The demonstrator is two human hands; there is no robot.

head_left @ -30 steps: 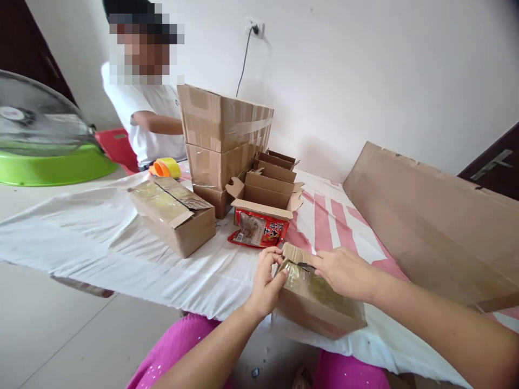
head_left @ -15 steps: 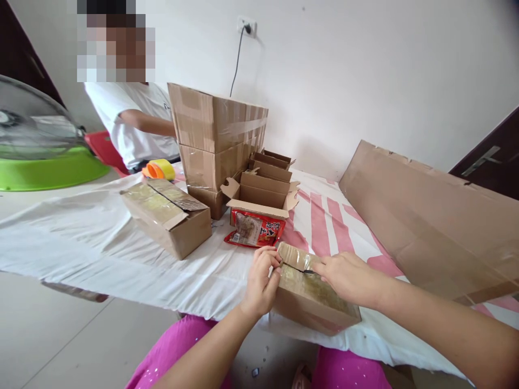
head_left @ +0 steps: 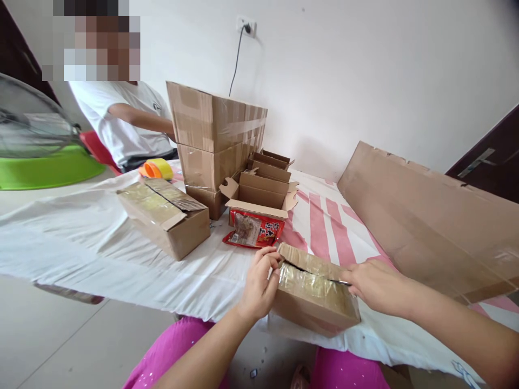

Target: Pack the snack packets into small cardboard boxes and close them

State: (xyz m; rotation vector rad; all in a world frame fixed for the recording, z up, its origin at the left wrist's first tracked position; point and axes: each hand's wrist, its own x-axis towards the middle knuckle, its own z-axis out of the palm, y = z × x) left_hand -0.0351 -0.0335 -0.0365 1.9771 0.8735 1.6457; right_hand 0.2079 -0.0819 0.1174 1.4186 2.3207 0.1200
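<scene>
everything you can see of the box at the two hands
The oblong, cardboard-looking brown box lies at the near edge of the white cloth. Shiny tape lies across its top, where a dark slit runs lengthwise beside a raised flap. The left hand touches its left end; the right hand, at the slit's right end, pinches a thin, unclear object.

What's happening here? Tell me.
The camera wearer's left hand is at the left end of a taped cardboard box on the cloth-covered table; the right hand is at a gap along its top, toward the right. Beyond, a red packet sits in front of an open box; another taped box lies to the left. Across the table, a second person has an arm behind stacked boxes.
</scene>
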